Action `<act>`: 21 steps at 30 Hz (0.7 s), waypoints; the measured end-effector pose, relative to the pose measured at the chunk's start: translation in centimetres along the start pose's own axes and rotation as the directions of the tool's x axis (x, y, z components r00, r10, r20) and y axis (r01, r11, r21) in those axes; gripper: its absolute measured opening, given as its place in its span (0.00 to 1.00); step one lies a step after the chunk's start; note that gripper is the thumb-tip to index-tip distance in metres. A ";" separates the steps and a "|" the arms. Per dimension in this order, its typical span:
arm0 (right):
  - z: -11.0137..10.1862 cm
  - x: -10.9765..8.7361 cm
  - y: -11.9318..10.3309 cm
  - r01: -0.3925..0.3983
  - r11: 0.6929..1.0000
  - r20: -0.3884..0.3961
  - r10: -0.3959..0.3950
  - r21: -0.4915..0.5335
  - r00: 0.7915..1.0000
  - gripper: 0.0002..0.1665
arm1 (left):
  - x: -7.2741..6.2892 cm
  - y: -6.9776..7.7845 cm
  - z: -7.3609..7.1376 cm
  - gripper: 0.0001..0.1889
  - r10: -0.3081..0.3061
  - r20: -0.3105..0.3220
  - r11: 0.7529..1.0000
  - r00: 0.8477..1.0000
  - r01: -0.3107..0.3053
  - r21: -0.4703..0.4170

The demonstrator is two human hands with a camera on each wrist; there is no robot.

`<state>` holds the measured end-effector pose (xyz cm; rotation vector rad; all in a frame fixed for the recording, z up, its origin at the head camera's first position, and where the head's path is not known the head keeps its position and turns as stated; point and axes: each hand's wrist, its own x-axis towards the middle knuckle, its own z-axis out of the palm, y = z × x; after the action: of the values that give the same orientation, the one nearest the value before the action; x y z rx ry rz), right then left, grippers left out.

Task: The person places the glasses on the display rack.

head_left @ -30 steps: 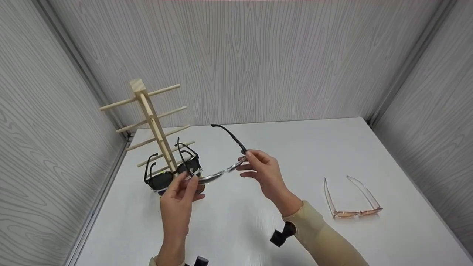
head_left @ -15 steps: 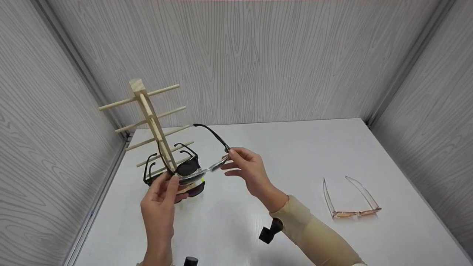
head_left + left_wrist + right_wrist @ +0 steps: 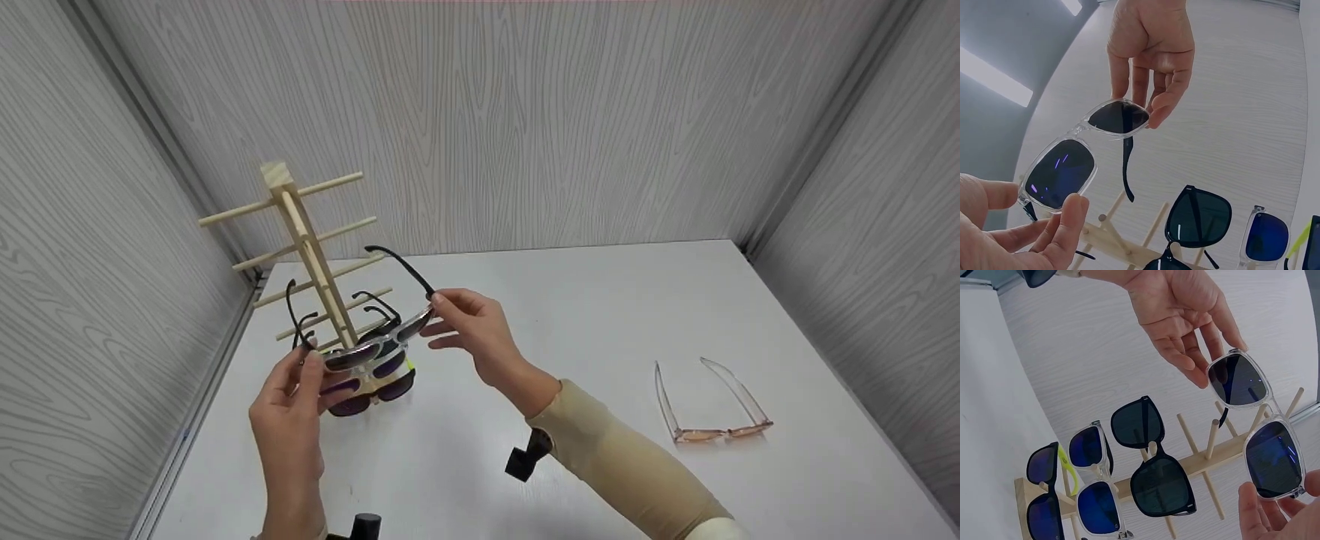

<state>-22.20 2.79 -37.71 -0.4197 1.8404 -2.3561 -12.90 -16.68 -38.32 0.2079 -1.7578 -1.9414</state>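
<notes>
Both hands hold a pair of clear-framed sunglasses [image 3: 352, 357] with dark lenses and black temples. My left hand [image 3: 289, 401] pinches one end of the frame, by the hinge. The right hand [image 3: 480, 337] pinches the opposite hinge corner between thumb and fingers. Both temples are unfolded and point away toward a wooden eyewear rack [image 3: 319, 262]. In the head view the frame overlaps the lower part of this rack. Farther down the rack hang black sunglasses [image 3: 1162, 486], clear-framed sunglasses with blue lenses [image 3: 1099, 509] and dark-framed sunglasses with neon-yellow temples [image 3: 1042, 464].
Pink-tinted glasses with clear temples [image 3: 703, 435] lie unfolded on the white table [image 3: 600, 315] at the right. Bare pegs [image 3: 330, 184] stick out from the rack's upper part. Grey wood-grain panels [image 3: 480, 120] enclose the table at the back and both sides.
Both hands have moved left with the clear-framed sunglasses, bringing them in front of the rack. The rack and the pink-tinted glasses stay in place.
</notes>
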 end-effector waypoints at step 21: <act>2.4 3.1 0.9 -0.084 0.996 -0.033 0.082 -0.035 0.996 0.15 | 3.2 -0.7 -1.5 0.19 -0.027 -0.048 0.999 0.998 0.029 0.035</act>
<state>-24.53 -0.48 -37.64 -0.3057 1.8786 -2.2908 -15.19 -19.47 -38.56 0.2902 -1.7680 -1.9100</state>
